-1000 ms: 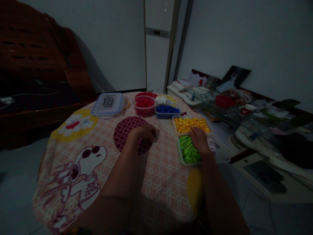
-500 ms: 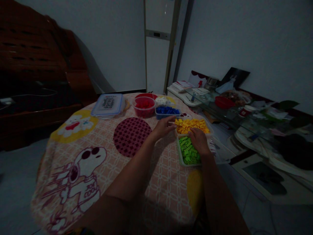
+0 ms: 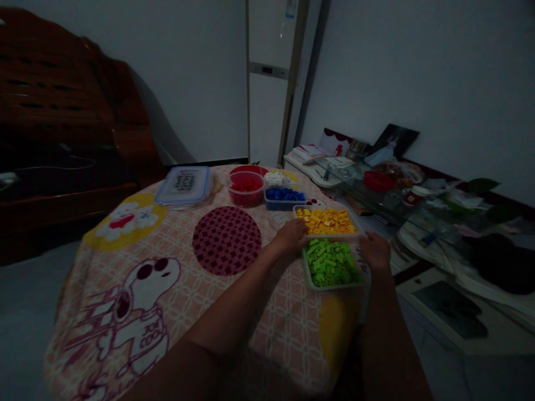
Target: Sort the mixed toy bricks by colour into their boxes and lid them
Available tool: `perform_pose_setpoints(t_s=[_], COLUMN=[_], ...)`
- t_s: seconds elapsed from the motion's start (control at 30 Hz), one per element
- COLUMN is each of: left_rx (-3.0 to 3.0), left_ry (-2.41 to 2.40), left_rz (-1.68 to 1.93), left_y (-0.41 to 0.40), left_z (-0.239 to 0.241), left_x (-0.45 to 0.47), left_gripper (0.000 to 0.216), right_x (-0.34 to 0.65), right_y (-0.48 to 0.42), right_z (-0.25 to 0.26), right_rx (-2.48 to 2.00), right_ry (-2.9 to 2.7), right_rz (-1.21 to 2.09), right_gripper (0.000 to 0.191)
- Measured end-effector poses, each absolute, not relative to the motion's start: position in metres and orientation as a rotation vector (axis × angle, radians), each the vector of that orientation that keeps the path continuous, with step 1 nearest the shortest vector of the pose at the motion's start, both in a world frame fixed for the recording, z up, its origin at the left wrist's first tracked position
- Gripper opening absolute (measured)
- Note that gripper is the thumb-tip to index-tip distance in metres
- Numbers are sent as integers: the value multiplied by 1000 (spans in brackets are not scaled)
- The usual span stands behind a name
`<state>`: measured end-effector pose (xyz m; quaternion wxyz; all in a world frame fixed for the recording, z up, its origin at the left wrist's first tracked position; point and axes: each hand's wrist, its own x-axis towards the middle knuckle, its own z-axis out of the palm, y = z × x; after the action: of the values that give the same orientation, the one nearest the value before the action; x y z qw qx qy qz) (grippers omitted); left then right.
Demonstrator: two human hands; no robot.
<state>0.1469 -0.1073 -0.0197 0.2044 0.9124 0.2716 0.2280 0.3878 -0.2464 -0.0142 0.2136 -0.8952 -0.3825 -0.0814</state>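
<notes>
A clear tray of green bricks [image 3: 331, 264] sits near the right edge of a round table covered with a cartoon cloth [image 3: 167, 267]. My left hand [image 3: 291, 236] rests at the tray's upper left corner, fingers curled on its rim. At the tray's right side my right hand [image 3: 377, 250] grips the rim. Just behind it stands a tray of yellow bricks [image 3: 326, 220].
Further back stand a blue-brick tray [image 3: 284, 195], a red-brick tub [image 3: 246, 186], a small container of white pieces [image 3: 275, 178] and a lidded box [image 3: 184, 184]. A cluttered glass shelf [image 3: 388, 189] lies right of the table. A dark wooden sofa [image 3: 54, 139] stands at left.
My left hand moved from the cloth's maroon circle to the green tray's left corner. My right hand slid off the green bricks to the tray's right rim. The view dipped slightly.
</notes>
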Motion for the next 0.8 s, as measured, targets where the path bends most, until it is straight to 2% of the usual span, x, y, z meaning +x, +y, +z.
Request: perform_pose_setpoints(t_s=[0.17, 0.5, 0.8], left_rx=[2572, 2628, 2513], left_ry=[723, 798, 813], left_rz=[535, 328, 295], left_y=[-109, -99, -82], left_z=[-10, 11, 29], left_x=[141, 122, 81], left_gripper=[29, 17, 31], right_x=[369, 354, 335], right_y=[-245, -245, -240], right_z=[-8, 6, 7], right_rx=[-2599, -2653, -2622], right_ry=[-1078, -1315, -1455], right_rz=[-150, -114, -91], right_gripper=[54, 51, 46])
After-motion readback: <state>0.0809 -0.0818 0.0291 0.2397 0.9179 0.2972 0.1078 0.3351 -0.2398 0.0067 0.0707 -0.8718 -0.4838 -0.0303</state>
